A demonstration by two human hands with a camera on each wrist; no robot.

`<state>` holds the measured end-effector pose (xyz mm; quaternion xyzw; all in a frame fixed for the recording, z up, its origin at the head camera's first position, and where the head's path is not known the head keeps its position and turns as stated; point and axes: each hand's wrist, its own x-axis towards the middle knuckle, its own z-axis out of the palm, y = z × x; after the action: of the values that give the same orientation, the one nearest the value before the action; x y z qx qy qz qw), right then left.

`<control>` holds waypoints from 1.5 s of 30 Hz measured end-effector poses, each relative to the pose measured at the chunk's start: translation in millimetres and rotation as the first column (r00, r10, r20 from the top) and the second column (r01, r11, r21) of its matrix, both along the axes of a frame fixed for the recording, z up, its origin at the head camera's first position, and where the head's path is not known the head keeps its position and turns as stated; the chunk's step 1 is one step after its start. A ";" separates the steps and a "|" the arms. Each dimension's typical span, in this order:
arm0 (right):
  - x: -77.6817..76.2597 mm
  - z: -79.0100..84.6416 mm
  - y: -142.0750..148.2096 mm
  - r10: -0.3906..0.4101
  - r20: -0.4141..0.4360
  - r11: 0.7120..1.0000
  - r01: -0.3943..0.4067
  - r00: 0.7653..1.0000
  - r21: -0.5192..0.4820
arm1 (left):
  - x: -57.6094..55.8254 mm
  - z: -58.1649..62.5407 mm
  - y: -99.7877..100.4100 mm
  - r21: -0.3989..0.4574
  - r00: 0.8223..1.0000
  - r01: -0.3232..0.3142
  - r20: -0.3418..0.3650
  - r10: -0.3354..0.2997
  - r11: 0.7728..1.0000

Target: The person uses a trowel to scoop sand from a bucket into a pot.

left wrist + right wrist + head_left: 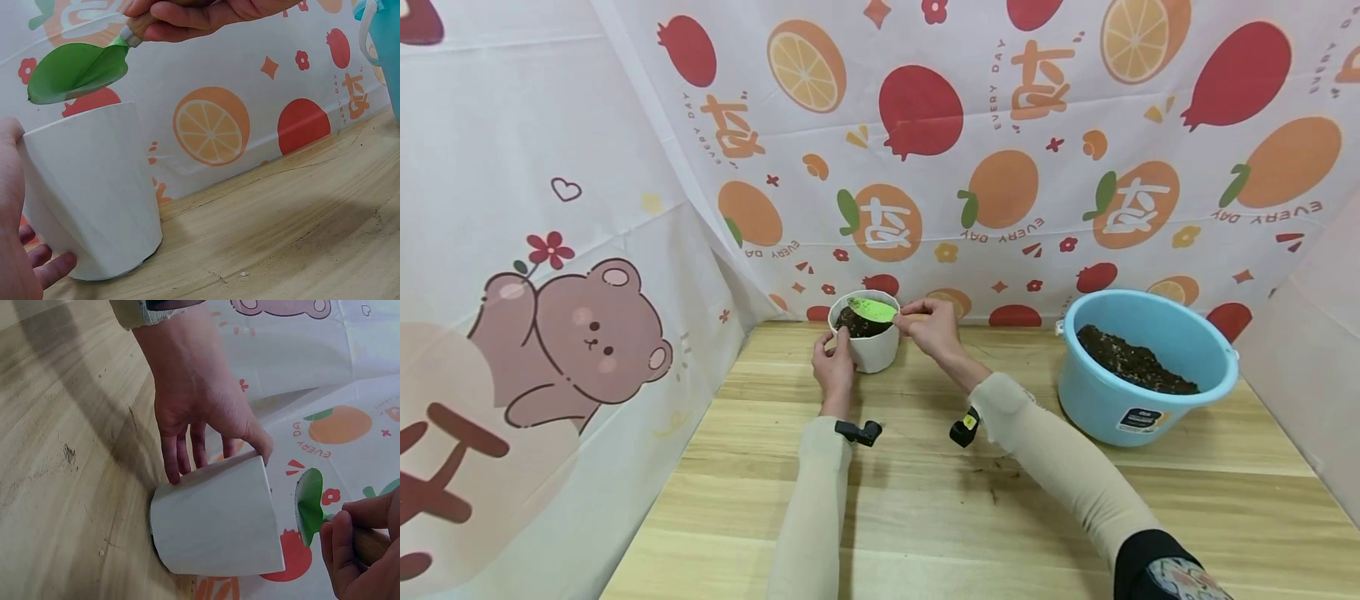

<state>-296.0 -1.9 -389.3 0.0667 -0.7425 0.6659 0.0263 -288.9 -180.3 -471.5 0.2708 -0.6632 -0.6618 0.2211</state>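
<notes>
A white flower pot (876, 354) with dark soil (854, 325) in it stands upright at the back of the table. My left hand (835, 368) holds its left side, the thumb at the rim and the other fingers spread along the outer wall. In my right hand (934, 332) is a small garden trowel (872, 311), gripped by its wooden handle (370, 544). The green blade hangs over the pot's mouth, just above the rim in the left wrist view. A few soil crumbs cling to the blade in the head view.
On the right stands a light blue bucket (1097, 408) partly filled with dark soil (1131, 360). Soil specks dot the wooden table (917, 517). A fruit-print cloth (820, 158) hangs right behind the pot, and a bear-print cloth (587, 333) lines the left side.
</notes>
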 end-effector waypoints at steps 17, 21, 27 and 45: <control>2.5 21.3 32.9 -0.010 -0.078 0.999 0.013 0.997 0.032 | -3.3 -0.2 -1.1 -0.011 1.000 -0.003 -0.014 0.003 1.000; 5.7 28.4 46.1 -0.002 -0.098 0.998 0.008 0.995 0.061 | -2.4 0.3 -1.3 -0.005 1.000 0.004 -0.012 -0.004 1.000; 9.8 37.0 64.6 -0.009 -0.146 0.995 0.024 0.989 0.099 | -0.8 0.5 -3.7 0.003 1.000 0.007 -0.017 -0.007 1.000; 28.9 48.6 120.1 -0.032 -0.197 0.980 0.070 0.980 0.184 | -1.1 -1.6 -2.0 0.007 1.000 0.011 -0.007 -0.011 1.000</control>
<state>-267.0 118.3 -340.7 0.1140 -0.7982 0.5814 0.1089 -290.0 -182.2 -473.1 0.2656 -0.6615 -0.6664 0.2186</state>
